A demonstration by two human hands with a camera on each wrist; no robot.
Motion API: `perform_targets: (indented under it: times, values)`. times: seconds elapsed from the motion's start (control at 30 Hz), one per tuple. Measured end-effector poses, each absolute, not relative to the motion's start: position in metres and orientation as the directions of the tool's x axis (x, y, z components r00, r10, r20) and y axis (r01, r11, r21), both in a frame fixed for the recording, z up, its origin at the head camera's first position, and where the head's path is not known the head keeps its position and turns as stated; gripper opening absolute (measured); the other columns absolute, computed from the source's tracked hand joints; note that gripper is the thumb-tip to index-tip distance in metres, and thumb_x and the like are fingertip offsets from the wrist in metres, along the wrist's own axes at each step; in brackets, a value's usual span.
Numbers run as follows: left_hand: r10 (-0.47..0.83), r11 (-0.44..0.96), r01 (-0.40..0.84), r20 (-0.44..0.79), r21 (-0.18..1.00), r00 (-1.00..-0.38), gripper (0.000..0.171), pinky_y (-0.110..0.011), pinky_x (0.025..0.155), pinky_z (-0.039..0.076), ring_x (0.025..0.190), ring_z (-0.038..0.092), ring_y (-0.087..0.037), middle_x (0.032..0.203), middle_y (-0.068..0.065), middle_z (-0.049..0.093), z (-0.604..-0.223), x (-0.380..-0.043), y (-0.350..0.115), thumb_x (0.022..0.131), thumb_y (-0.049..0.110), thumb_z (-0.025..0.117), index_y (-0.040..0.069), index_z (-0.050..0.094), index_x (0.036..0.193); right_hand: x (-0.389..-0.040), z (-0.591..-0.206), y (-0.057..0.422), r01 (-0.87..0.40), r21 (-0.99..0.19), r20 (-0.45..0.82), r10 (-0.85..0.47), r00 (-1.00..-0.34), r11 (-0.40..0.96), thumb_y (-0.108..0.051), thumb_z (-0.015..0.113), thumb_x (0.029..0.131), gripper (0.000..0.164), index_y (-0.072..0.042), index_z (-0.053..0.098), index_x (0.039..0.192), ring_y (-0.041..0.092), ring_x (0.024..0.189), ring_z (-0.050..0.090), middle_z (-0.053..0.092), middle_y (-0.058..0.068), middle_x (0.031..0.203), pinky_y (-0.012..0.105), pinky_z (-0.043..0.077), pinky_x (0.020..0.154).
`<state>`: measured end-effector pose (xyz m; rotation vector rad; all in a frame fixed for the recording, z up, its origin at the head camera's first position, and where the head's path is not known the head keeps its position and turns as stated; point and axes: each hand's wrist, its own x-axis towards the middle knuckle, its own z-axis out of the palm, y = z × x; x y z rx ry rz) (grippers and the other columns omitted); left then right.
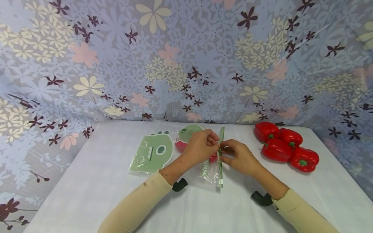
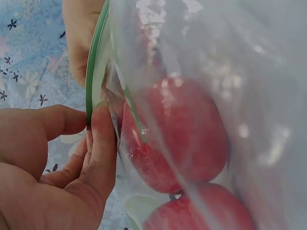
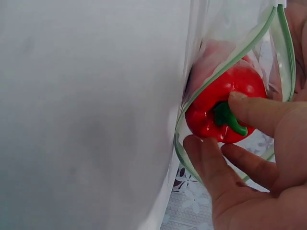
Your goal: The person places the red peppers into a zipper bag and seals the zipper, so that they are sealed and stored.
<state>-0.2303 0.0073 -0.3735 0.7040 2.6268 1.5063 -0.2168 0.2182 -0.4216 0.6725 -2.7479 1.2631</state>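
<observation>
Just inside bag, red pepper between left hand, pinching bag edge, and right hand, gripping pepper.

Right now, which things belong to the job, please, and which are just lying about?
Job: clear, green-edged plastic bag; glossy red bell pepper in its mouth; probably four loose red peppers.
Lying about, apparently: clear bag with green dinosaur print.

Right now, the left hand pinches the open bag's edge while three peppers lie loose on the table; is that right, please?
Not quite: the head view shows four peppers loose on the table, not three. The left hand does pinch the open bag's edge.
</observation>
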Motion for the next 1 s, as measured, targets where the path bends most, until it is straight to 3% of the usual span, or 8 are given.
perform_targets:
  times: [0.17,0.57,0.77,1.0]
  values:
    - [0.406,0.416,0.366,0.191,0.833,-0.894,0.013,-0.019,0.067,0.056,0.074,0.067,-0.005,0.087,0.001,0.072,-0.373,-0.229,0.008,0.092,0.003,0.072,0.006,0.072,0.105,-0.218,-0.423,0.218,-0.369,-0.751,0.176,-0.373,-0.911,0.547,0.0,0.08,0.091,0.044,0.006,0.063,0.13,0.033,0.109,0.074,0.069,0.019,0.126,0.044,0.06,0.096]
    - [0.41,0.391,0.359,0.189,0.847,-0.892,0.017,-0.019,0.063,0.055,0.071,0.066,-0.006,0.086,0.0,0.071,-0.374,-0.23,0.008,0.09,0.002,0.073,0.0,0.071,0.108,-0.218,-0.424,0.217,-0.38,-0.827,0.109,-0.545,-0.831,0.414,0.003,0.074,0.094,0.042,0.007,0.058,0.134,0.043,0.128,0.065,0.061,0.024,0.141,0.044,0.055,0.104]
    - [0.406,0.404,0.362,0.189,0.84,-0.894,0.017,-0.019,0.062,0.055,0.071,0.066,-0.006,0.086,0.0,0.071,-0.374,-0.23,0.008,0.092,0.003,0.072,0.0,0.072,0.108,-0.218,-0.426,0.217,-0.465,-0.777,0.159,-0.583,-0.797,0.424,0.006,0.07,0.096,0.046,0.008,0.058,0.14,0.041,0.128,0.065,0.065,0.019,0.137,0.045,0.056,0.104]
    - [0.4,0.412,0.355,0.184,0.839,-0.898,0.016,-0.02,0.062,0.056,0.07,0.066,-0.006,0.086,0.001,0.071,-0.375,-0.231,0.007,0.092,0.005,0.072,0.002,0.072,0.108,-0.212,-0.412,0.22,-0.512,-0.686,0.207,-0.537,-0.818,0.516,0.006,0.073,0.092,0.044,0.002,0.065,0.135,0.034,0.118,0.071,0.07,0.013,0.131,0.047,0.059,0.099]
